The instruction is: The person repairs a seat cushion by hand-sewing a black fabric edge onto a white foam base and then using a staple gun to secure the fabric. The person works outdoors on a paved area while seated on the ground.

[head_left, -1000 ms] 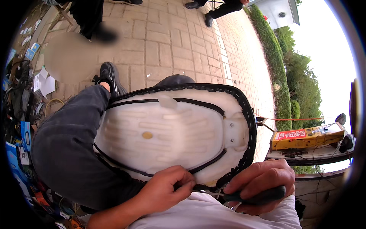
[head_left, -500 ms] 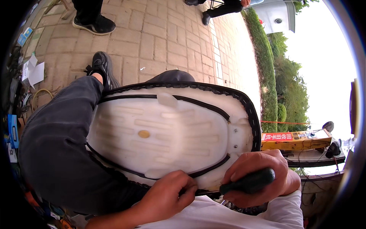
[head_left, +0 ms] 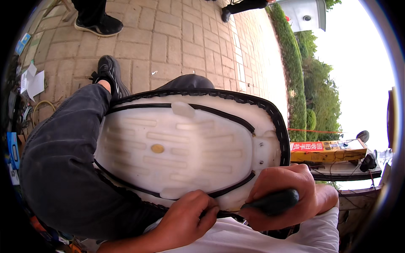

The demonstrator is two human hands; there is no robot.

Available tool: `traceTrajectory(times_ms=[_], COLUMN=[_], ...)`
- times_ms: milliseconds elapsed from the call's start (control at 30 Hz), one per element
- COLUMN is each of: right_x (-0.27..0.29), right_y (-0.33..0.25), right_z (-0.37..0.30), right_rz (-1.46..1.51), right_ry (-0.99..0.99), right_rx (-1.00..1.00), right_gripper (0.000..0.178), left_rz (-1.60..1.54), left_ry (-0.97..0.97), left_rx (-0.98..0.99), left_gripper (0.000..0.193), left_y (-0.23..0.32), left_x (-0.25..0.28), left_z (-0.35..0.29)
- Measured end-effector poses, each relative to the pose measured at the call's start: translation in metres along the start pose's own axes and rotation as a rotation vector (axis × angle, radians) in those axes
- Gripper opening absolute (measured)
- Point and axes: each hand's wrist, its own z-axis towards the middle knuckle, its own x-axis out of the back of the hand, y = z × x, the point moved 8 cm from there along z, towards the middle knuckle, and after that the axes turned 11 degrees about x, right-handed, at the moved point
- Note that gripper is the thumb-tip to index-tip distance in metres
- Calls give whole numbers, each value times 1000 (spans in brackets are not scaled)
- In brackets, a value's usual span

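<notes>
A scooter seat lies underside up across my lap, its white plastic base [head_left: 198, 152] ringed by a black cover edge [head_left: 283, 130] folded over the rim. Black strips run along both long sides of the base. At the near rim my left hand [head_left: 190, 219] is closed, thumb and fingers pinching the cover edge there. Close to its right, my right hand [head_left: 287, 185] grips the dark handle of a screwdriver [head_left: 276, 203] beside the seat's near right corner. The tool's tip is hidden at the rim.
My bent leg [head_left: 63, 168] supports the seat on the left. Boxes and loose clutter, including an opened white carton [head_left: 33, 82], line the far left. Another person's shoe [head_left: 101, 26] stands on the brick paving [head_left: 168, 46]. A yellow box [head_left: 333, 151] rests on a surface at the right.
The screwdriver and my right hand have shifted slightly left, and the shaft seen below the handle is now hidden. My left hand keeps its pinch at the rim.
</notes>
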Motion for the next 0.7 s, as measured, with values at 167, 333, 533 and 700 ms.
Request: traceTrajectory(times_ms=[167, 333, 533, 700], right_x=[-9, -19, -19, -23], right_y=[-10, -27, -30, -31], right_z=[0, -23, -26, -28], right_rz=[-49, -103, -44, -68], right_ry=[-35, 66, 134, 97], right_rx=[163, 474, 528, 528], right_gripper=[32, 18, 16, 16], left_rz=[7, 54, 100, 21], left_ry=[34, -21, -58, -62], left_rx=[-48, -29, -52, -34], left_gripper=[10, 10, 10, 21], left_y=[-2, -7, -11, -7], left_x=[-7, -11, -15, -8], left_z=[-1, 0, 0, -6])
